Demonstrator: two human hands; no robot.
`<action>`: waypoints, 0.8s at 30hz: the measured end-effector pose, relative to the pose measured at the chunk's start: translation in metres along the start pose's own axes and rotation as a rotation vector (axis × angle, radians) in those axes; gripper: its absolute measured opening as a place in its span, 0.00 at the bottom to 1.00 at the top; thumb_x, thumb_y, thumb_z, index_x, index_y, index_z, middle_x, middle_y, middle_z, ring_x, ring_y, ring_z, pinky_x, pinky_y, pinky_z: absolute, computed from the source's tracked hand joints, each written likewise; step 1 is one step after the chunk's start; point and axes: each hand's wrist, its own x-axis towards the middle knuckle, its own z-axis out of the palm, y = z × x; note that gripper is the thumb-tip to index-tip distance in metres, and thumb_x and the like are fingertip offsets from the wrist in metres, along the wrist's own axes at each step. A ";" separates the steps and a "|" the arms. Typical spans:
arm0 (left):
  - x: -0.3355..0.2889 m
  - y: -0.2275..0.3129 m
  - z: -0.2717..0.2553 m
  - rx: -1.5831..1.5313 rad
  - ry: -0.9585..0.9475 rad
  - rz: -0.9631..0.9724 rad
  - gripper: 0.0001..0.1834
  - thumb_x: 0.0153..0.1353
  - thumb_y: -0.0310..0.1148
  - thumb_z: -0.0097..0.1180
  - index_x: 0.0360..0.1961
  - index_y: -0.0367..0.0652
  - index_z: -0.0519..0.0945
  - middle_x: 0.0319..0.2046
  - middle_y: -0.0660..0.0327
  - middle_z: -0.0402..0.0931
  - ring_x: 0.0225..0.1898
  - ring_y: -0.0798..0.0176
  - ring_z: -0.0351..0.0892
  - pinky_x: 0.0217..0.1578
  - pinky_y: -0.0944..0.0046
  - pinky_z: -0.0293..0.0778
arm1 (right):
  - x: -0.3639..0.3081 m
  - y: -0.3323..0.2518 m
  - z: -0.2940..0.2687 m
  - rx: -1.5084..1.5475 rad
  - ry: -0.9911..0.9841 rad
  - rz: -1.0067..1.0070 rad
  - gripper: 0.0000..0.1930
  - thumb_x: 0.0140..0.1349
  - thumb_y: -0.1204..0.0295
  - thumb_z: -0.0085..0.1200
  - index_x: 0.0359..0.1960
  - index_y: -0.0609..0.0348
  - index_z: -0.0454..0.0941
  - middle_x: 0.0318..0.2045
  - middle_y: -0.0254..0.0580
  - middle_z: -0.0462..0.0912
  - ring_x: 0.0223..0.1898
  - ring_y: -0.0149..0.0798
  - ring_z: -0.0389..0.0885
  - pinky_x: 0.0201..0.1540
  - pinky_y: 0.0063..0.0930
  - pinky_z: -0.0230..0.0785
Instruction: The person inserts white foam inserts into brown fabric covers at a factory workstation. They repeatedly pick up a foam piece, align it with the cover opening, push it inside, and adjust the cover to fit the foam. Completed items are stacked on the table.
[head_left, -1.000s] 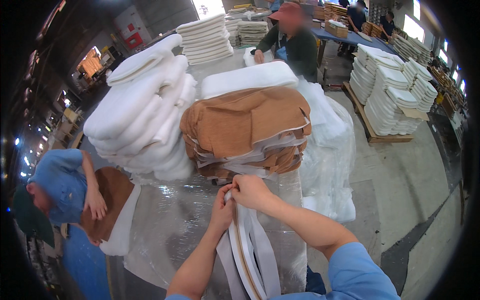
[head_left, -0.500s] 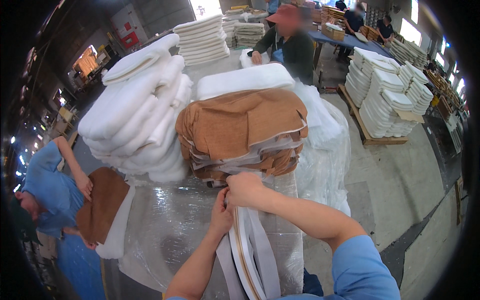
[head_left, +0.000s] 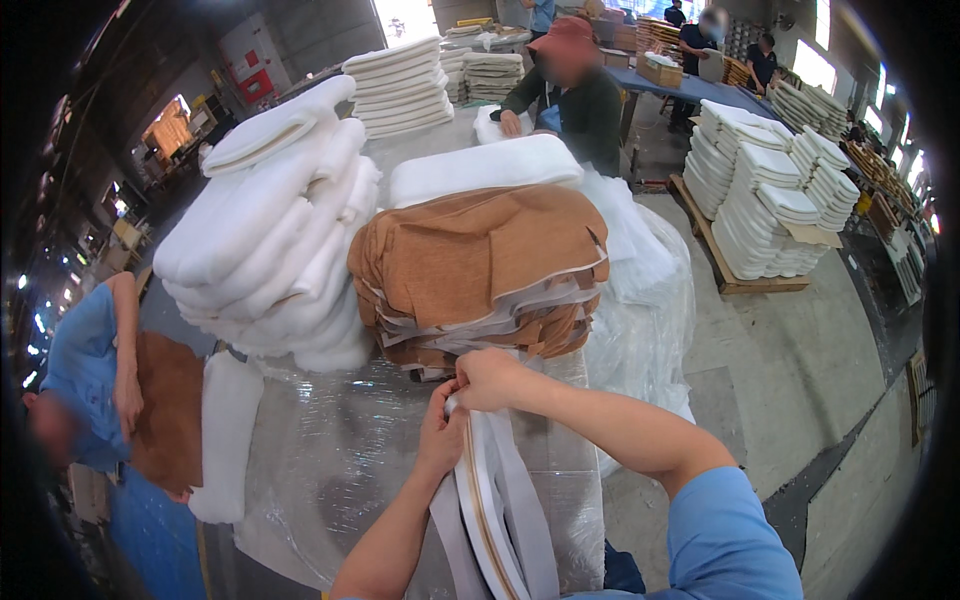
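My left hand (head_left: pixel 440 428) and my right hand (head_left: pixel 488 380) meet at the near edge of the brown cloth stack, fingers pinched together. Both are closed on the far end of a long pale fabric piece (head_left: pixel 535 520). A white band with a tan line, like a zipper, runs down its middle, between greyish flaps. It stretches from my fingers toward my body, over the plastic-covered table (head_left: pixel 330 470). What lies right between the fingertips is hidden. Just beyond my hands rises the stack of folded brown fabric covers (head_left: pixel 480 250), with grey undersides showing.
White padding is piled at left (head_left: pixel 270 230) and lies behind the brown stack (head_left: pixel 490 168). Clear plastic sheeting (head_left: pixel 645 300) hangs at the right. A co-worker (head_left: pixel 80 370) at left handles brown fabric; another (head_left: pixel 575 100) works across the table. A loaded pallet (head_left: pixel 760 285) stands on the right.
My hands stay pinched at nearly the same place on the pale fabric. The left co-worker's brown piece has shifted left, apart from the white padding. The view has moved slightly.
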 end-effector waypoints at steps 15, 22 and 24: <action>-0.014 -0.006 -0.018 -0.319 0.013 -0.025 0.23 0.77 0.29 0.56 0.70 0.40 0.71 0.62 0.58 0.79 0.60 0.65 0.79 0.62 0.63 0.76 | -0.074 0.001 0.105 1.287 0.134 0.165 0.27 0.75 0.57 0.63 0.65 0.65 0.76 0.51 0.44 0.87 0.50 0.35 0.85 0.52 0.33 0.78; -0.033 0.025 0.024 -0.440 0.105 -0.095 0.26 0.75 0.26 0.56 0.72 0.36 0.70 0.61 0.55 0.80 0.59 0.63 0.80 0.62 0.63 0.76 | -0.107 -0.022 0.126 1.535 0.550 0.191 0.21 0.77 0.63 0.58 0.64 0.66 0.80 0.55 0.45 0.87 0.54 0.36 0.85 0.58 0.33 0.76; -0.039 0.033 0.037 -0.489 0.076 -0.108 0.26 0.75 0.28 0.55 0.72 0.36 0.72 0.62 0.56 0.79 0.60 0.63 0.80 0.62 0.63 0.75 | -0.117 -0.017 0.122 1.361 0.612 0.203 0.21 0.75 0.63 0.59 0.62 0.66 0.81 0.55 0.47 0.88 0.55 0.38 0.86 0.59 0.34 0.76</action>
